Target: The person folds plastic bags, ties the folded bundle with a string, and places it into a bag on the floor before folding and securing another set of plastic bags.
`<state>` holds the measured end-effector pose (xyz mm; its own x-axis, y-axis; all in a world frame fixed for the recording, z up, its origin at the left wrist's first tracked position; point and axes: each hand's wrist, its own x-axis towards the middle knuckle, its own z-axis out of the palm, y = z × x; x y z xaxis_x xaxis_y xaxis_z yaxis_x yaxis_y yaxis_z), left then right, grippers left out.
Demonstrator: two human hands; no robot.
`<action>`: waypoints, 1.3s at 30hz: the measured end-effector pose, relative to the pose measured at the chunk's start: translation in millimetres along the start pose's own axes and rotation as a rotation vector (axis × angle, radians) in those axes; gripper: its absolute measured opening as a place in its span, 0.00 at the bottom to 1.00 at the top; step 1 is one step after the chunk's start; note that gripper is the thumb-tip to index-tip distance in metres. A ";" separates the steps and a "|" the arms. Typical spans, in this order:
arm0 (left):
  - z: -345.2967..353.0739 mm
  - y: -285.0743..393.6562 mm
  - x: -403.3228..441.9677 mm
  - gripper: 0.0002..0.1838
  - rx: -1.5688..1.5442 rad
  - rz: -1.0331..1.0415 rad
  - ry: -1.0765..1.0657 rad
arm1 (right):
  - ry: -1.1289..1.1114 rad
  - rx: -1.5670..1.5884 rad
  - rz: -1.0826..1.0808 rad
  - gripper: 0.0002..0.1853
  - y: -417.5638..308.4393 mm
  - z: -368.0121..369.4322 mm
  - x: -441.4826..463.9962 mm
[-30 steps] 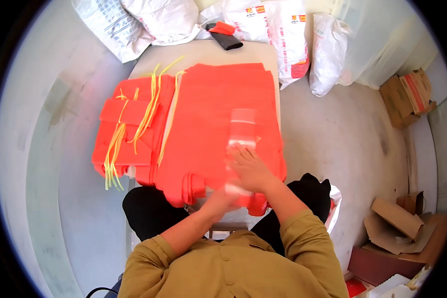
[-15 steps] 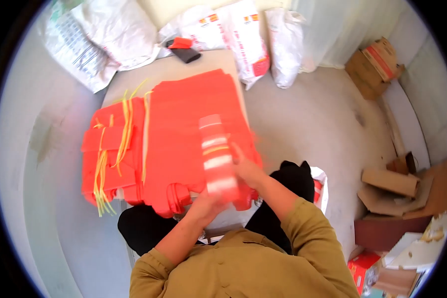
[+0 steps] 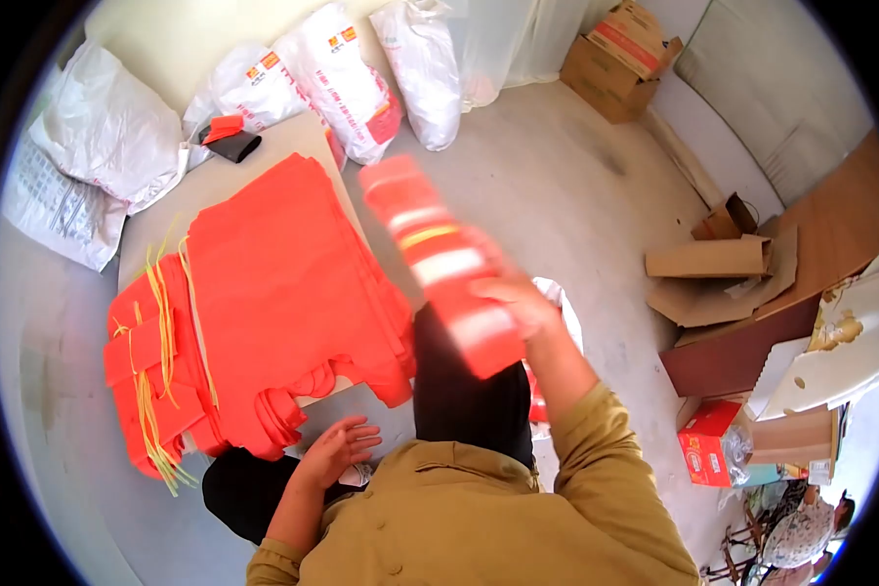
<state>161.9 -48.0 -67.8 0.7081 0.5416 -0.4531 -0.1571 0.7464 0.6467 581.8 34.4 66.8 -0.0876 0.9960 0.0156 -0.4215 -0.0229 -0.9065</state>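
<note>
Swinging clear of the red stack (image 3: pixel 283 283), the yellow-banded bundle (image 3: pixel 439 262) had moved to its right, fingers of the right hand (image 3: pixel 525 301) clamped on it. Left hand (image 3: pixel 336 452) had let go, fingers slightly apart; one hand bore the load.
</note>
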 end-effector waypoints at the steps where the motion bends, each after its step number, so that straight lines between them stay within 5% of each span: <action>1: -11.4 -11.4 -2.5 0.33 -0.043 -0.028 0.029 | 0.033 0.053 -0.052 0.49 -14.9 -14.9 -15.8; 6: -55.0 -64.7 -13.0 0.33 -0.179 -0.139 0.196 | 0.117 0.152 -0.273 0.48 -30.5 -76.3 -88.4; 9: -59.4 -69.7 -8.9 0.33 -0.134 -0.153 0.270 | 0.228 0.112 -0.138 0.46 25.1 -131.2 -131.1; 12: -57.0 -69.6 -5.1 0.34 -0.096 -0.157 0.341 | 0.534 0.100 0.317 0.44 169.0 -224.7 -211.7; 14: -55.2 -72.0 -2.1 0.34 -0.095 -0.161 0.372 | 0.760 -0.075 0.425 0.33 247.8 -243.6 -261.6; 21: -56.1 -76.8 -3.4 0.35 -0.066 -0.193 0.422 | 0.990 -0.043 0.369 0.23 281.9 -241.0 -264.7; 24: -56.5 -77.6 1.4 0.35 -0.040 -0.184 0.441 | 1.141 -0.461 0.517 0.29 218.6 -179.6 -238.2; 26: -56.6 -81.8 1.0 0.35 -0.028 -0.181 0.445 | 1.119 -0.918 0.435 0.37 243.1 -188.3 -240.5; 29: -57.8 -85.3 1.1 0.36 -0.009 -0.178 0.446 | 0.688 -1.604 0.517 0.39 229.7 -155.6 -232.4; 32: -54.9 -82.2 0.2 0.36 -0.005 -0.187 0.467 | 0.480 -1.665 0.508 0.39 245.6 -173.9 -215.7; 35: -59.2 -80.7 0.1 0.36 -0.013 -0.194 0.481 | 0.546 -1.691 0.459 0.36 241.6 -181.7 -190.5; 39: -58.3 -80.9 -4.7 0.34 -0.040 -0.187 0.510 | 0.530 -1.621 0.656 0.40 238.7 -193.2 -168.7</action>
<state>131.1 -88.4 -153.8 0.3040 0.5095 -0.8050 -0.0934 0.8568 0.5071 670.3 -122.4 -233.7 0.5389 0.7880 -0.2977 0.7779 -0.6011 -0.1831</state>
